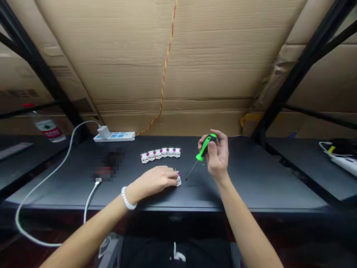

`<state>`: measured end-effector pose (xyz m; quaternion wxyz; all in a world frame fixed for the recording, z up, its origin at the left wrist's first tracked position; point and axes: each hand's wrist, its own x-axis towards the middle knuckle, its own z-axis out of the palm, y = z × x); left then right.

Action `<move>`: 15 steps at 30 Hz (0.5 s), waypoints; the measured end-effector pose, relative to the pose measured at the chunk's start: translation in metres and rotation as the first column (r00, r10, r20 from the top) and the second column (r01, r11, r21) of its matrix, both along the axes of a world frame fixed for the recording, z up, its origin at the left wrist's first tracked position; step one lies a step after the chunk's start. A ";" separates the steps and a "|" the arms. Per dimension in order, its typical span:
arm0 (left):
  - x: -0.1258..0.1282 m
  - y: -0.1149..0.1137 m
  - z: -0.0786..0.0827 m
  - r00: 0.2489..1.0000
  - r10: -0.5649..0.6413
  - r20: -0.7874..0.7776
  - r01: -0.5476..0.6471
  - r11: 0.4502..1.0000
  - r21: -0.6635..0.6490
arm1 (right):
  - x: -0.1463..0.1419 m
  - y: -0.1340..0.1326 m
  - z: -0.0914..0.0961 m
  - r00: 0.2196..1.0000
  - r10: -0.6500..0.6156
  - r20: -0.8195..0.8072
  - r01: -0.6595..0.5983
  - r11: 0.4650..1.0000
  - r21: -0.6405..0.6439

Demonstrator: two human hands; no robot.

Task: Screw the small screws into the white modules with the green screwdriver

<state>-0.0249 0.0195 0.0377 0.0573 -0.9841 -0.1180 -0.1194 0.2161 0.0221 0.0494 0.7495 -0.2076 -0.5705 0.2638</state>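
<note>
My right hand (216,156) is closed around the green and black handle of a small screwdriver (201,153). Its thin shaft slants down and to the left, with the tip close to a small white and purple part (178,180). My left hand (156,180), with a beaded bracelet on the wrist, lies on the black table (264,178) and pinches that part between its fingertips. A row of several like parts (161,153) sits just behind the hands.
A white power strip (114,136) with a plugged-in charger lies at the back left; its white cable (52,175) loops off the front edge. A blurred dark object (108,167) lies left of my hand. A bottle (48,128) stands far left. Cardboard lines the back.
</note>
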 end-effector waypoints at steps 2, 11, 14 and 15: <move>-0.001 0.002 0.001 1.000 0.005 -0.001 -0.005 0.999 -0.050 | 0.000 0.000 0.000 1.000 -0.001 -0.002 0.001 1.000 -0.004; -0.002 0.003 -0.002 0.985 0.076 0.158 -0.003 0.908 -0.418 | -0.001 -0.002 0.001 1.000 -0.007 0.005 0.007 1.000 -0.014; 0.002 -0.003 -0.008 0.944 0.207 0.257 -0.042 0.848 -0.528 | -0.001 -0.002 0.001 1.000 0.001 0.000 -0.001 1.000 -0.012; 0.003 -0.005 -0.011 0.922 0.268 0.280 -0.074 0.831 -0.551 | -0.001 -0.002 0.001 1.000 -0.002 0.001 0.002 1.000 -0.013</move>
